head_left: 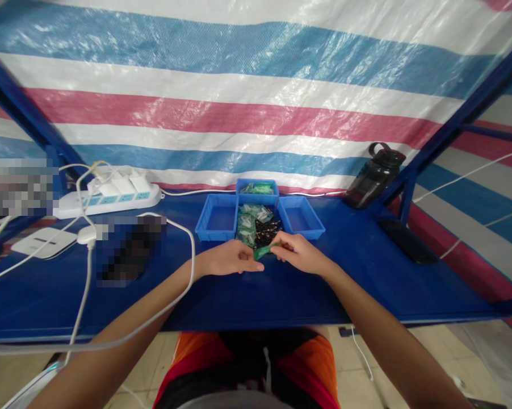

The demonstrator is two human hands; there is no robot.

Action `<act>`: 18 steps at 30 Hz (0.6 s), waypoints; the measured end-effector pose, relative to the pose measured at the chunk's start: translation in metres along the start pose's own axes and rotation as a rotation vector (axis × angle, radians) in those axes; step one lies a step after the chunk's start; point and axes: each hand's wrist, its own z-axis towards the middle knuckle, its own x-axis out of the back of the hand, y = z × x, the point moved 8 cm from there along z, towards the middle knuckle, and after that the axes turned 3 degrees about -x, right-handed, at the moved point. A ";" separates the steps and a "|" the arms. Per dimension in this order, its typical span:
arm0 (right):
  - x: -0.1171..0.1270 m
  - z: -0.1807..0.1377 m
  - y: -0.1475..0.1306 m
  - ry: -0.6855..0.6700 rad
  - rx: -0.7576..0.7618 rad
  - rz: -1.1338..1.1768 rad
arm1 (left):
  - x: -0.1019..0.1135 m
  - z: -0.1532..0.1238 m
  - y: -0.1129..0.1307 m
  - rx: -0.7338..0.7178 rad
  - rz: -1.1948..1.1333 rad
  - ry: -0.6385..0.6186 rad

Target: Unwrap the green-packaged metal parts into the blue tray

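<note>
A small green plastic packet (263,251) is stretched between my two hands, just in front of the bins. My right hand (302,253) pinches its right end between thumb and fingertips. My left hand (227,258) is closed at its left end, fingers curled and thumb pointing right; exactly how they grip is partly hidden. Just beyond my hands lies a pile of green-tinted clear packets (248,218) beside a heap of thin dark parts (268,233), too small to name. More green packets (258,188) lie in the rear blue bin (238,186).
Blue bins stand left (217,218) and right (301,218) of the pile. A white power strip (111,196) with plugs is at back left. A white cable (193,250) loops over my left forearm. A dark bottle (374,176) and a black phone (408,241) are on the right.
</note>
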 end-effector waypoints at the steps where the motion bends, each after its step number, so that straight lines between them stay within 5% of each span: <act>1: 0.001 0.000 0.001 0.010 -0.013 0.032 | 0.001 0.000 0.002 -0.019 0.022 0.017; 9: -0.007 0.001 0.008 -0.058 -0.110 0.185 | 0.011 0.003 0.006 -0.144 0.123 0.159; 18: 0.003 0.003 0.008 0.031 -0.089 -0.086 | 0.012 0.004 0.005 -0.140 0.103 0.153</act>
